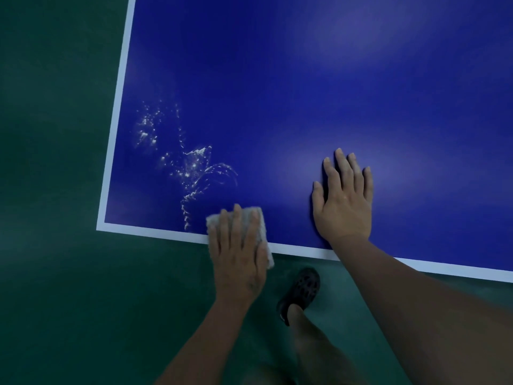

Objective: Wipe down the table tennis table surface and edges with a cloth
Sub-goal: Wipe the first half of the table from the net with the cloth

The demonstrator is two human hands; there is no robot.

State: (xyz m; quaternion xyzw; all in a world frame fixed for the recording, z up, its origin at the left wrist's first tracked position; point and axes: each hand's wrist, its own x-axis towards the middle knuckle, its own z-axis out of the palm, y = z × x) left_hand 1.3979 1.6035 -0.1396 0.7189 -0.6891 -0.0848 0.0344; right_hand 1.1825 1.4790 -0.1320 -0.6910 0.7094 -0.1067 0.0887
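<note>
Head view: blue tabletop (305, 93), near-left corner. Left hand (238, 254) lies flat on the white cloth (259, 222), fingers (237, 215) straight, pressing it over the near white edge line. Right hand (344, 201) is spread palm-down on the tabletop, gripping nothing. Wet streaks (191, 168) glisten left of the cloth. Black clog (301, 290) on green floor (55, 273).

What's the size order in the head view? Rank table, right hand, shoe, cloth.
1. table
2. right hand
3. shoe and cloth: unsure; the left hand covers most of the cloth, the shoe lies farther off.
</note>
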